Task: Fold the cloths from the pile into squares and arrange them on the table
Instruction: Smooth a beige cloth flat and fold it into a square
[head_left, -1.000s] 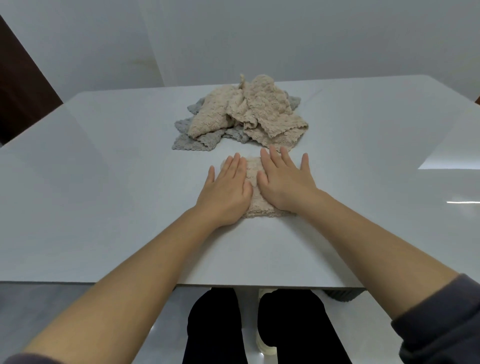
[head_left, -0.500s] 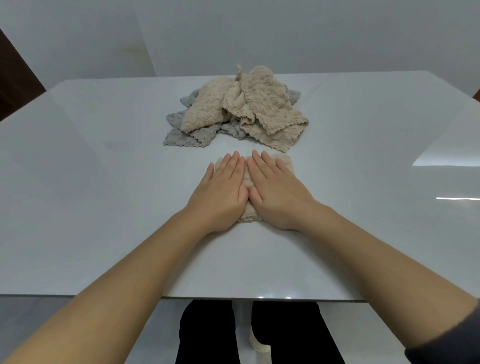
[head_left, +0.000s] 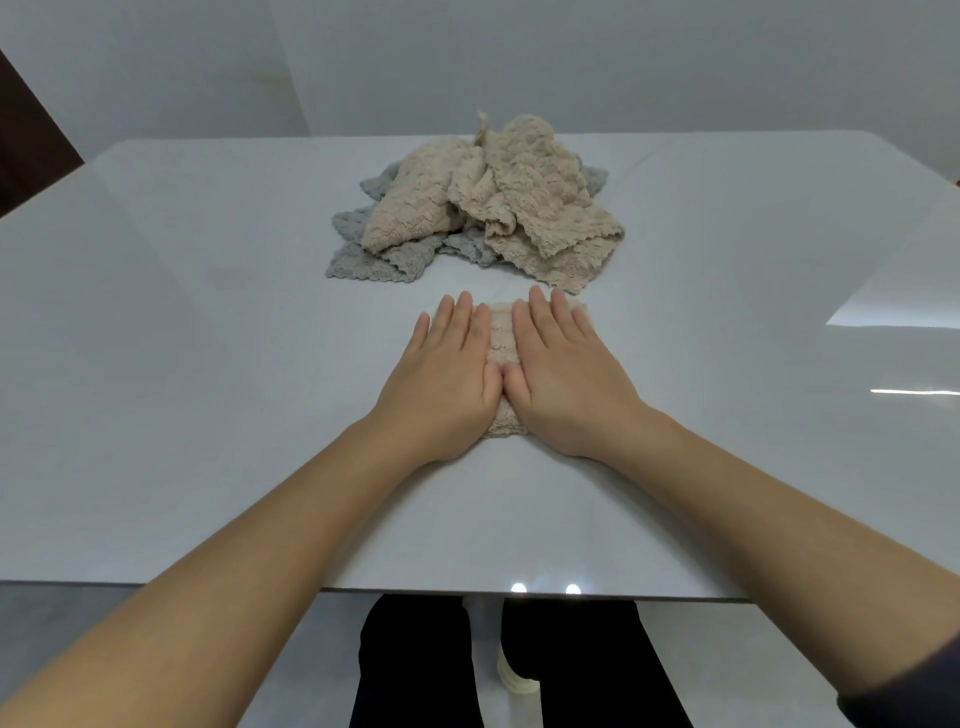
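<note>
A folded beige cloth (head_left: 501, 338) lies flat on the white table (head_left: 208, 389) in front of me. My left hand (head_left: 447, 379) presses its left half with straight fingers, and my right hand (head_left: 563, 374) presses its right half the same way; the thumbs nearly touch. Most of the cloth is hidden under the palms. Behind it sits the pile (head_left: 488, 208) of crumpled beige cloths on top of grey ones (head_left: 379, 260).
The table's near edge (head_left: 519, 595) runs just above my legs. A bright reflection (head_left: 893, 312) lies on the right part of the tabletop. A dark panel (head_left: 26, 145) stands at the far left beyond the table.
Both hands have slid slightly apart across the folded cloth, showing a strip of it between them. The view has shifted a little.
</note>
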